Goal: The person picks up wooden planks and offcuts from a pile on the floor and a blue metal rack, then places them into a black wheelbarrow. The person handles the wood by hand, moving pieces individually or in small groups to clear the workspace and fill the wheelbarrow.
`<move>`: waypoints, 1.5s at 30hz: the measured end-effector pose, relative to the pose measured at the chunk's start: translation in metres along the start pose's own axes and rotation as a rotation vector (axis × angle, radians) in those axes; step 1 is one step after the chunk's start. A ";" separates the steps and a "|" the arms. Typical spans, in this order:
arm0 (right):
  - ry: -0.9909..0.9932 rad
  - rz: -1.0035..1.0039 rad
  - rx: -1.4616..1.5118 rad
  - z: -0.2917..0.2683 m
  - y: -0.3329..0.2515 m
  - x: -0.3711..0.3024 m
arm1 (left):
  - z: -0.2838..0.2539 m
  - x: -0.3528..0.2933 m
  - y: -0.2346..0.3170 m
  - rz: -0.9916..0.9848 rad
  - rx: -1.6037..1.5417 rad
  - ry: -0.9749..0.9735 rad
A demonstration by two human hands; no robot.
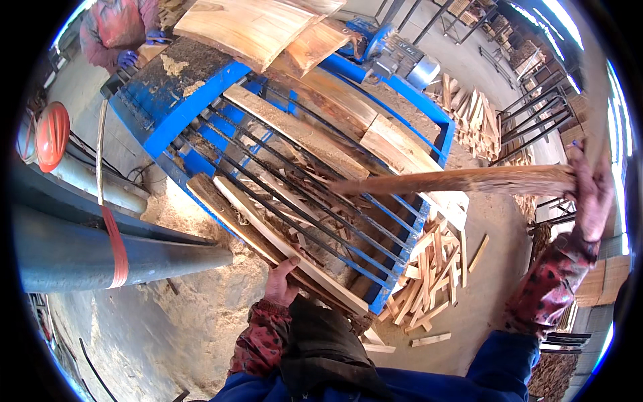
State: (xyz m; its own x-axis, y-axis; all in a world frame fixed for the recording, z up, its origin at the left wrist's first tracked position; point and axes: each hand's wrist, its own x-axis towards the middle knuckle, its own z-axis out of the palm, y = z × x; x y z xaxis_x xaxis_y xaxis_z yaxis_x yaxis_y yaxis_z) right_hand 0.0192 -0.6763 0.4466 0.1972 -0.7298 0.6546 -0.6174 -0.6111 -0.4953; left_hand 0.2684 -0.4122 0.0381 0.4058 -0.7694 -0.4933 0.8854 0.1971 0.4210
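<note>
In my raised right hand [591, 194], at the far right, is one end of a long bark-edged wood strip [462, 181]. The strip reaches left over the bars of a blue metal frame [177, 124] and is slightly blurred. My left hand [280, 285] grips a pale wood strip [288, 244] along the frame's near edge, thumb on top and the other fingers partly hidden. Beside that strip lies a darker bark-edged strip [221, 209]. A thick sawn plank [295, 130] rests across the dark bars [281, 194].
Wide boards [244, 27] lie on the frame's far end, near a blue motor [408, 60]. Offcuts [429, 281] are heaped on the floor at right. A grey pipe [120, 248] stands left beside sawdust. A co-worker in blue gloves [127, 58] is at the far left.
</note>
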 end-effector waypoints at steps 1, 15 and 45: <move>0.009 0.053 0.001 -0.018 0.008 -0.002 | -0.007 0.000 0.002 0.005 -0.004 -0.045; -0.158 0.416 -0.157 0.047 0.128 -0.369 | -0.020 -0.054 -0.033 -0.108 0.104 -0.074; -1.031 0.934 0.096 -0.062 0.139 -0.328 | -0.012 -0.068 -0.051 -0.127 0.126 -0.082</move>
State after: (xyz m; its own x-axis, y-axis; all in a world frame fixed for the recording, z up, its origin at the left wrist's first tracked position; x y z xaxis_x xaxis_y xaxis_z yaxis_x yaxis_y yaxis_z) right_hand -0.1784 -0.5031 0.1989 0.2372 -0.7429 -0.6260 -0.7846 0.2336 -0.5744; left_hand 0.1987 -0.3631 0.0414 0.2686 -0.8311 -0.4870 0.8906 0.0216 0.4544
